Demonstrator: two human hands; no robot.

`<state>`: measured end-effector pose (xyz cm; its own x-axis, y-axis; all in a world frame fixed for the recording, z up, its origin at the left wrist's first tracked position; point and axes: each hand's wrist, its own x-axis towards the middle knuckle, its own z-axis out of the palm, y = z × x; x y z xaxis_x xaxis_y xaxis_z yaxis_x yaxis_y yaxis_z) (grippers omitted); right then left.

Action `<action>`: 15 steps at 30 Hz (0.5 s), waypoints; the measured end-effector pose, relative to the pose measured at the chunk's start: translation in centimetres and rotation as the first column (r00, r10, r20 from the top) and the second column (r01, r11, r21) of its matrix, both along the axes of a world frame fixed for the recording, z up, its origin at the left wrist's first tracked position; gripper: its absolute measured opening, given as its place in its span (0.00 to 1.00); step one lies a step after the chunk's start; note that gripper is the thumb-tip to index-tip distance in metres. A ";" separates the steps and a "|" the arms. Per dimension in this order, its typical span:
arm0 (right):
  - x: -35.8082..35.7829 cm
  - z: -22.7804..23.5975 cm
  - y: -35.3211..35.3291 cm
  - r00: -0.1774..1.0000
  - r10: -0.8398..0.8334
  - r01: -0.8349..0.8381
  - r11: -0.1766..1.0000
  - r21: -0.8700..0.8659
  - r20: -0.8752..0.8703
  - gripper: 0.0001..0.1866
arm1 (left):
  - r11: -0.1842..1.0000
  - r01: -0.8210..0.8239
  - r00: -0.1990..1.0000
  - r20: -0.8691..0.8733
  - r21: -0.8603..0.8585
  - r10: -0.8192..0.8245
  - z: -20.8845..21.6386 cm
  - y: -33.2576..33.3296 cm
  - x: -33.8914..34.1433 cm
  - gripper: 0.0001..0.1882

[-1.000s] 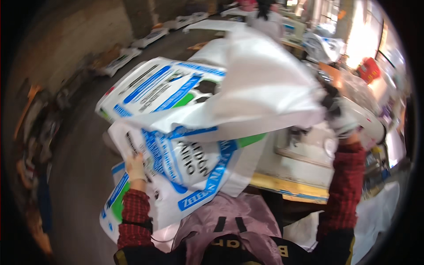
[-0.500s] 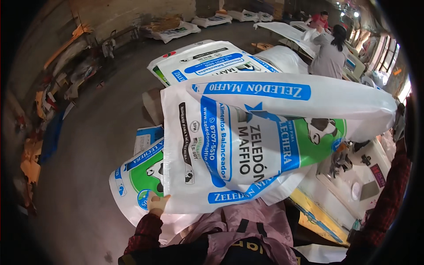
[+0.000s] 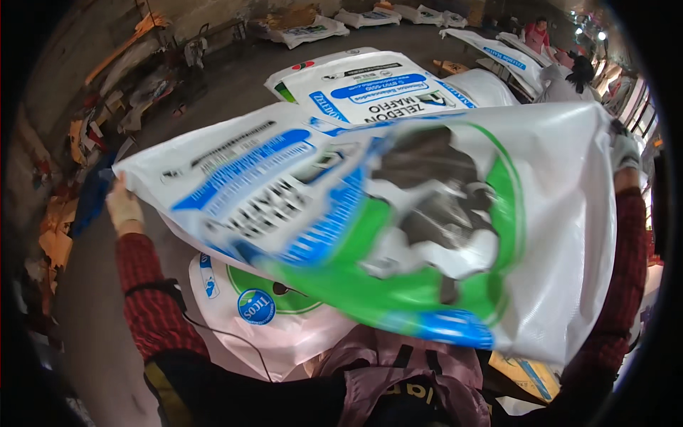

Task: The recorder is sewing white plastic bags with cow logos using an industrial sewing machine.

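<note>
Stretched between my hands is a large white woven feed sack (image 3: 555,185) with blue bands, a green panel and a black-and-white cow. My left hand (image 3: 124,203), out at the far left, is closed on one corner. At the opposite end my right hand (image 3: 626,153), gloved and partly in shadow, grips the other corner. The raised sack slants across my front, blurred by motion in places. Under it, near my lap, another printed sack (image 3: 235,313) hangs down. Just beyond lies a stack of similar sacks (image 3: 384,78).
Two people (image 3: 537,35) work at the far right beside a table of sacks (image 3: 491,53). More sack piles (image 3: 306,32) lie along the back wall. Scraps and cardboard (image 3: 60,235) litter the left side. A yellow sheet (image 3: 526,377) shows at lower right.
My left hand has swung up and outward to the left with the sack's corner. The sack has spread wide, its cow panel now facing up. The right hand has come into view.
</note>
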<state>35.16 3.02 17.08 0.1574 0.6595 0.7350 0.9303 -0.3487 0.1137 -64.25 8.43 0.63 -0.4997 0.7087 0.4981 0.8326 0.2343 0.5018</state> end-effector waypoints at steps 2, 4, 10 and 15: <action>-3.6 -3.5 2.2 0.999 0.013 -0.018 0.995 -0.097 -0.046 0.16 | 0.836 -0.091 0.743 0.596 0.541 -0.305 2.0 -3.1 2.7 0.29; -9.1 -7.8 3.0 0.985 0.025 -0.069 0.966 -0.251 -0.174 0.16 | 0.851 -0.326 0.503 0.838 0.412 -0.213 -1.0 -6.0 1.5 0.39; -24.8 -22.9 3.8 0.871 0.481 -0.359 0.759 -0.543 0.096 0.17 | 0.913 0.006 -0.423 0.829 0.407 -0.366 -14.0 -19.6 10.3 0.37; -33.1 -29.6 -2.0 0.796 0.478 -0.588 0.467 -0.661 -0.370 0.11 | 0.941 0.162 -0.035 0.954 0.298 -0.297 -14.7 -23.5 12.9 0.38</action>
